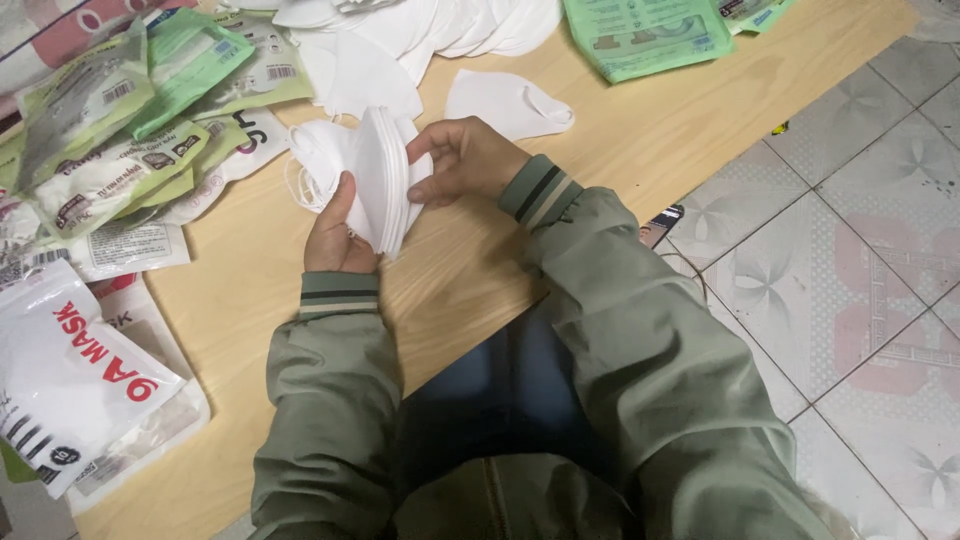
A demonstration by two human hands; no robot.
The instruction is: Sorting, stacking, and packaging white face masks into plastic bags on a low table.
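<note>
From the head camera I see 2 hands working a stack of white folded masks (pixel 378 178) held upright above the middle of the wooden table (pixel 250 290). My left hand (pixel 335 235) grips the stack from below, thumb pressed against its near face. My right hand (pixel 465 160) curls around the stack's right edge, fingertips pinching the outer masks. 1 loose white mask (pixel 508 103) lies flat on the table just beyond the right hand. A heap of white masks (pixel 430 25) sits at the table's far edge. Green and white packets (pixel 140 110) crowd the far left corner, and a white pouch with red lettering (pixel 70 385) rests at the left edge. Tiled floor (pixel 860 250) shows on the right.
</note>
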